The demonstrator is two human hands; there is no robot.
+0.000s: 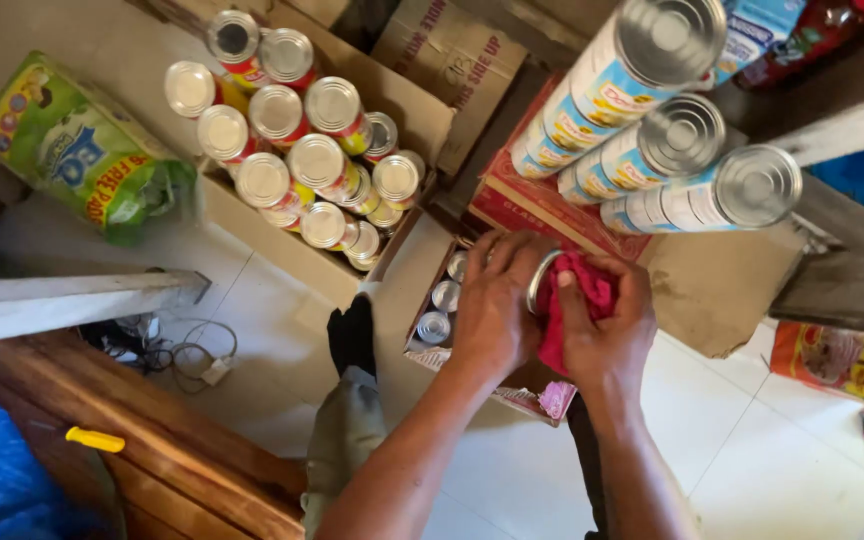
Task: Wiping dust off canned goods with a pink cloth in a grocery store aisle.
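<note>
Left hand (495, 310) grips a can (542, 280); right hand (607, 335) presses a red cloth (577, 300) on it. Risk: can slips, falls into the open carton (422, 350) below.

Can (540, 280): round metal tin, silver rim showing, tilted on its side, mostly hidden. Held above an open carton, clear of the floor. Label not visible.

Cloth (577, 305): pinkish-red rag, crumpled, pressed against the can's right side and end, a fold hanging below. A loose corner shows lower down, near the carton's edge.
</note>
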